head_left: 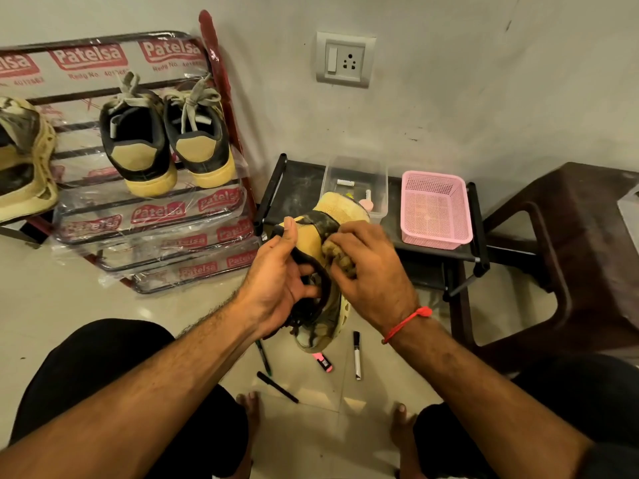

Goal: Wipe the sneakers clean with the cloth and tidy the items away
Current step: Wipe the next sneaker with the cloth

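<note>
Left hand (281,271): grip clenched round the collar of the dirty yellow-and-black mesh sneaker (323,271); thumb up along the tongue side, fingers curled into the opening.
Right hand (371,271): grip grasping a bunched yellowish cloth (340,255), pressing it vs. the sneaker's upper, just right of the left thumb; red thread band on the wrist.
Sneaker position: held in the air betw. both hands, toe pointing away toward the wall, heel toward the person, over the floor & in front of the low black counter (297,183).
Cloth vs. grip: wad sits under the right fingers, touching the shoe's side; most of it hidden by the hand.
Counter: carries a clear plastic box (356,167) w/ small items inside & a pink perforated plastic basket (435,209), side by side.
Rack: plastic-wrapped metal shoe rack (155,216) at left holds a pair of black-and-tan lace-up sneakers (167,140), heels outward; another yellow mesh sneaker (24,157) at far left edge.
Floor: white-barrelled marker (357,356), pink highlighter (324,363), 2 dark pens (276,387) lie on the tiles below the shoe, near bare feet.
Right side: dark brown plastic chair (567,243).
</note>
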Demonstrator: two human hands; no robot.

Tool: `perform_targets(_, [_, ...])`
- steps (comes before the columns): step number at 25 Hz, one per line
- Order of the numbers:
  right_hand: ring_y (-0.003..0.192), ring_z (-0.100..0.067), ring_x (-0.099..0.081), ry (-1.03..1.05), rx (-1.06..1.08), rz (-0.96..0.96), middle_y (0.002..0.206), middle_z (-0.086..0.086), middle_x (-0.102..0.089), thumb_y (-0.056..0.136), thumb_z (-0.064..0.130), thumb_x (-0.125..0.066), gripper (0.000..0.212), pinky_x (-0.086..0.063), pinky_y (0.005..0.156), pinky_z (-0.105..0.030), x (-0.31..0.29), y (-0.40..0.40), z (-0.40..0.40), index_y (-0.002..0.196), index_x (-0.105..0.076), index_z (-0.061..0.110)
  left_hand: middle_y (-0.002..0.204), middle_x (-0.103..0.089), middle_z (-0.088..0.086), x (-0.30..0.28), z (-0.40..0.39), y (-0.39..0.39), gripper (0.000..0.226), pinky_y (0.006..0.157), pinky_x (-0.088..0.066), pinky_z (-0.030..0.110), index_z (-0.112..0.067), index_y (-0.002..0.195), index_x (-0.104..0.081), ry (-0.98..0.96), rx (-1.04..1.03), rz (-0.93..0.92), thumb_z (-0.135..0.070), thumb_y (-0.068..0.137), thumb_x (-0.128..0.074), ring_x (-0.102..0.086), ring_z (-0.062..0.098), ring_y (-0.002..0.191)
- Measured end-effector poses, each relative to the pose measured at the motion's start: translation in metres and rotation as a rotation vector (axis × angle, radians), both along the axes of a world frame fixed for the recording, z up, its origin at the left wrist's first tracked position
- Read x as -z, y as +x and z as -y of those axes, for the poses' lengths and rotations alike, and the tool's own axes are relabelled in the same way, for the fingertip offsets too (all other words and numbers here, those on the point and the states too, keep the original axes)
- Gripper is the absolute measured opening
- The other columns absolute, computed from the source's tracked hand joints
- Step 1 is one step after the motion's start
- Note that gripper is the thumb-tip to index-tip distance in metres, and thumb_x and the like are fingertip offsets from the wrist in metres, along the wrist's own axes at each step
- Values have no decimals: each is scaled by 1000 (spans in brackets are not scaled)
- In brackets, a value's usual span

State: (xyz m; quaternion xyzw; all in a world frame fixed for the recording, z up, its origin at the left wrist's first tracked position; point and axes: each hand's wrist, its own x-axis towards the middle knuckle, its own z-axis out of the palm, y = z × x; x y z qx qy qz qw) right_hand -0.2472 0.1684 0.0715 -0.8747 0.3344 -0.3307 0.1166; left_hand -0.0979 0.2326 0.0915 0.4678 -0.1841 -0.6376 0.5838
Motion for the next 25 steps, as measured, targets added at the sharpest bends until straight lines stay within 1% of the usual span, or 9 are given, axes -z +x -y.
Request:
perform_targets(3, [100, -17, -57, 214, -113, -55, 105, -2, -61, 83, 24, -65, 27, -54, 88, -38, 1, -4, 0, 107, -70, 13, 129, -66, 23, 4, -1, 7, 58, 101, -45, 68, -5, 137, -53, 41, -10, 38, -50, 103, -41, -59, 45, 125])
perform_targets(6, [99, -10, -57, 352, -30, 212, 107, 0, -59, 87, 27, -61, 27, -51, 88, -21, -15, -5, 5, 109, -70, 14, 132, -65, 21, 5, 0, 8, 59, 99, -48, 67, -7, 141, -50, 38, 5, 10, -52, 104, -38, -61, 42, 124])
perform_targets(9, [114, -17, -52, 270, 5, 383, 119, -7, -53, 91, 25, -61, 32, -47, 99, -28, -25, -4, 4, 120, -67, 12, 134, -64, 20, 6, -1, 3, 61, 93, -53, 63, -10, 143, -49, 56, 42, -35, -54, 104, -35, -63, 39, 123])
perform_targets(13, [127, -30, -36, -54, -168, -39, 126, -7, -53, 87, 25, -56, 36, -31, 105, -45, -17, -6, 4, 120, -69, 24, 131, -66, 19, 12, -2, -3, 58, 79, -58, 56, -12, 138, -55, 50, 66, -45, -55, 105, -35, -65, 38, 119])
perform_targets(16, [133, -26, -36, 29, -314, -144, 126, 0, -55, 84, 27, -55, 44, -28, 109, -49, -10, -7, 8, 127, -65, 25, 130, -67, 17, 13, -1, 3, 62, 86, -56, 58, -13, 137, -57, 59, 32, -98, -58, 104, -33, -66, 36, 117])
perform_targets(18, [137, -20, -33, 161, -304, -99, 132, 2, -52, 90, 44, -58, 48, -28, 114, -48, -8, -5, 7, 132, -61, 20, 133, -66, 17, 15, -1, 7, 63, 93, -54, 59, -13, 139, -56, 67, 0, -130, -59, 104, -31, -65, 36, 119])
perform_targets(20, [137, -20, -30, 236, -216, -27, 137, -1, -45, 90, 49, -59, 47, -30, 115, -42, -3, 0, 2, 125, -65, 17, 134, -65, 17, 15, -1, 7, 62, 91, -55, 59, -13, 138, -56, 55, -21, -128, -59, 104, -32, -68, 34, 113])
perform_targets(22, [136, -23, -27, 255, -85, 64, 140, -5, -34, 89, 37, -66, 41, -32, 115, -39, 3, 7, -4, 125, -61, 18, 132, -66, 16, 13, 1, 5, 61, 84, -57, 57, -12, 138, -56, 41, -34, -108, -57, 104, -33, -71, 28, 103])
perform_targets(25, [140, -20, -25, 426, 22, 279, 147, -11, -22, 85, 20, -74, 78, -30, 115, -20, 5, 7, -2, 149, -31, 17, 134, -65, 16, 10, 3, 6, 61, 81, -58, 59, -11, 142, -50, 31, -66, -141, -56, 104, -35, -68, 33, 115])
